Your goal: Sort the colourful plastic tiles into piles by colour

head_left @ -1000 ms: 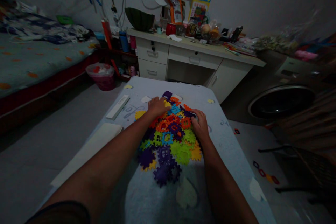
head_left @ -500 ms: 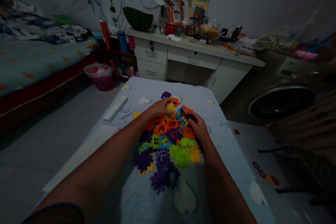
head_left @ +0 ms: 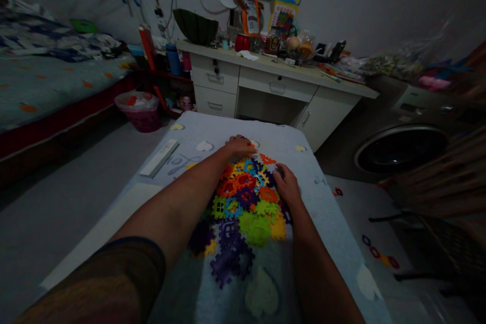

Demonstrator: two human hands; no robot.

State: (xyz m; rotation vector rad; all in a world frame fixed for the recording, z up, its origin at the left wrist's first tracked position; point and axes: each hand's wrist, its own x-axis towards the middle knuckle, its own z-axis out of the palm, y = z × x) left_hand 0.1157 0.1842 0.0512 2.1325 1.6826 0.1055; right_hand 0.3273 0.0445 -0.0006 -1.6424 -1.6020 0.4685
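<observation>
From my remote feed I logged both hands at a pile of gear-edged plastic pieces (head_left: 247,196), mid-table (head_left: 326,248) on a pale blue cloth. The left hand (head_left: 240,148) lay palm down over the pile's far end, thumb toward an orange piece (head_left: 268,160); I couldn't tell whether it gripped anything (fingertips mostly hidden). The right hand (head_left: 287,185) sat at the pile's right edge, fingers bent beside dark purple pieces; again I couldn't tell if it held one. Lime pieces (head_left: 258,230) lay nearer the camera, purple ones nearest. I tagged a long white box (head_left: 159,158) left of the pile, plus a white desk (head_left: 277,80) behind and a washing machine (head_left: 402,116) off right.
</observation>
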